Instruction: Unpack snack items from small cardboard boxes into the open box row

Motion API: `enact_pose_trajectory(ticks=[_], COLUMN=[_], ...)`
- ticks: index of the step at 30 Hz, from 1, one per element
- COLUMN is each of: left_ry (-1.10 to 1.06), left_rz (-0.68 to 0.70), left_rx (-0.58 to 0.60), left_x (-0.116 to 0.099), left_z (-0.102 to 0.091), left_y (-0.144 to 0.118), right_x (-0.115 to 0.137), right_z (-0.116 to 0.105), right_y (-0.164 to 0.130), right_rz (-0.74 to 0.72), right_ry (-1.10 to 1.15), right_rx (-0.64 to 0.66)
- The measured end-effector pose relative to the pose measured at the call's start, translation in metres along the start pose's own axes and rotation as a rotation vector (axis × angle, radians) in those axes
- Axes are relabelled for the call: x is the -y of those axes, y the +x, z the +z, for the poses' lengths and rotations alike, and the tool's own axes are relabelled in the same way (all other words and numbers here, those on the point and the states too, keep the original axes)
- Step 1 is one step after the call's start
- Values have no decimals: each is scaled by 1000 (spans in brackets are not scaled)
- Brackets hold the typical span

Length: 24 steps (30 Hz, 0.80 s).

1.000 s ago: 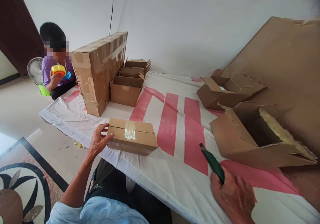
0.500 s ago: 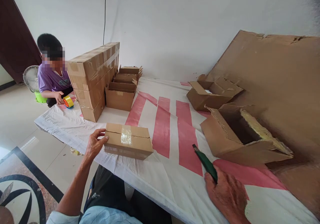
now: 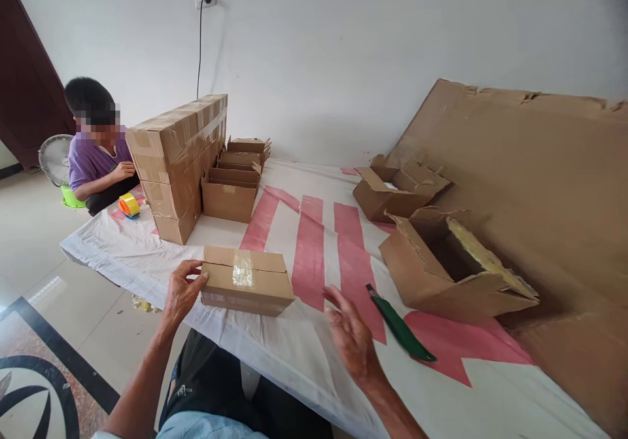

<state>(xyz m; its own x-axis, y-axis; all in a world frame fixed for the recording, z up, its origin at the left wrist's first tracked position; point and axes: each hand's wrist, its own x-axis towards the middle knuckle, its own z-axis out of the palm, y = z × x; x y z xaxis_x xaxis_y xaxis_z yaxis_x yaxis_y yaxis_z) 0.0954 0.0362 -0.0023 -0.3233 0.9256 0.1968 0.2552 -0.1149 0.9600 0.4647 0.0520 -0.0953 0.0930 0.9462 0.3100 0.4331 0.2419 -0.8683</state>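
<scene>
Now, left of centre, the left hand [image 3: 182, 295] holds a taped box [image 3: 265, 283]; the right hand [image 3: 352, 339], empty and spread, could be nicked by brushing the green cutter [image 3: 400, 326].

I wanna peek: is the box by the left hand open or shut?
Shut: on the box, top flaps meet under clear tape.

Brown oblong carton [image 3: 245, 282] | closed, clear tape [image 3: 243, 270] on top | flat by table edge [image 3: 289, 372] | green knife [image 3: 400, 326] lying apart, right
</scene>
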Motion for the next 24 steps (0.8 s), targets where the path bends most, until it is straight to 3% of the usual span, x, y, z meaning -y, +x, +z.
enact_pose_trajectory(ticks=[2,5,10,13,16,20,24], left_ry=[10,23,-22,-66,-109,-186,-237], left_rz=[13,35,81,27,-53,-64,-39], left_rx=[-3,4,34,57,117,211,254], left_x=[-1,-1,5,12,16,13,9], left_z=[-1,-3,-9,-13,-14,-13,-9], left_y=[-2,-7,-12,-7,3,14,15], right_x=[30,60,73,72,55,-6,-71], right_z=[22,42,48,41,24,-21,-63], right_y=[2,3,-8,-13,-6,16,19], right_rz=[22,13,16,7,-75,-226,-86], right_ry=[170,227,198,182,55,-393,-810], right_rx=[105,142,114,146,135,-48,-75])
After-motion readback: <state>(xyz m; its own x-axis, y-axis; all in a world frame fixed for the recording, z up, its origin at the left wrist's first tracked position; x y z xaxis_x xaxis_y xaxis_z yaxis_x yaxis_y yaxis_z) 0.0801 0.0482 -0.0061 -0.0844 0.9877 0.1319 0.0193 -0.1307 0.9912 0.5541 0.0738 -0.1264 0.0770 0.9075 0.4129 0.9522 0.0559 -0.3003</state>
